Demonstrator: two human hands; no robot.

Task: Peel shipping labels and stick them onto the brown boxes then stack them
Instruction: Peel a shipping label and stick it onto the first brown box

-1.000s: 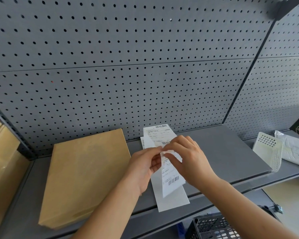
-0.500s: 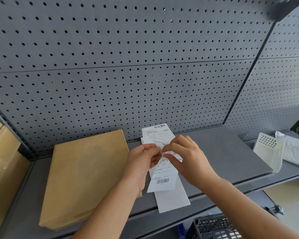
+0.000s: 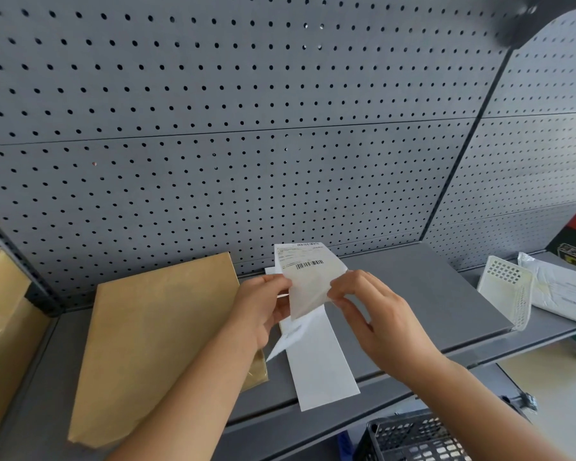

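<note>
The shipping label [image 3: 308, 274] is up off the shelf, held between the two hands, its barcode end pointing away from the person and its lower part curling toward them. The left hand [image 3: 263, 307] pinches the label's left edge between thumb and fingertips. The right hand [image 3: 376, 314] pinches the right edge with thumb and forefinger, its other fingers loosely bent. A white flap [image 3: 281, 344] hangs below the left hand; whether it is label or backing cannot be told. Under both hands a long white backing strip [image 3: 323, 371] lies on the grey shelf [image 3: 429, 294].

The brown box [image 3: 160, 337] lies flat just left of the left hand, with that forearm crossing its near right corner. Its long axis runs from the person toward the pegboard [image 3: 213, 128], leaning slightly right. The left hand is the nearer one, so the label likely needs only a short carry leftward and down.

Well right of the right hand a white perforated basket [image 3: 507, 291] lies tipped on its side, with nothing visible inside. Below the right forearm a black crate [image 3: 409, 437] holds pale items too unclear to name. More brown boxes [image 3: 0, 311] stand far left of the left hand
</note>
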